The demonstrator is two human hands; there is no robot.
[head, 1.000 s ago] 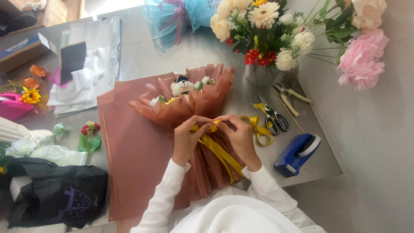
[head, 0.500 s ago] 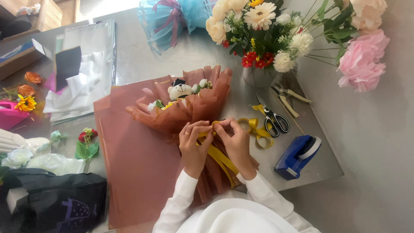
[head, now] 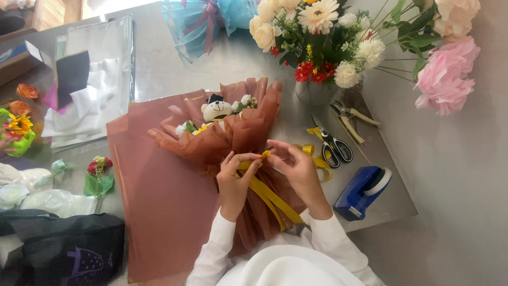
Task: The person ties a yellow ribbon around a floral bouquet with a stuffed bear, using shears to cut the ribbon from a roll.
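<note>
I am viewing a grey worktop (head: 174,69) against a grey wall. The brown-wrapped bouquet (head: 233,132) is lying mid-worktop, scissors (head: 334,145) toward the right edge. Left hand (head: 236,180) and right hand (head: 296,167) are both pinching the yellow ribbon (head: 267,193) at its neck, apparently knotting.

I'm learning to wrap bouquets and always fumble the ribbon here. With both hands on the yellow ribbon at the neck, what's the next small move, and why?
Probably pull the ends snug. The left hand and right hand pinch the yellow ribbon where the brown wrap gathers; no finished bow shows, and loose tails run down the stems.
</note>
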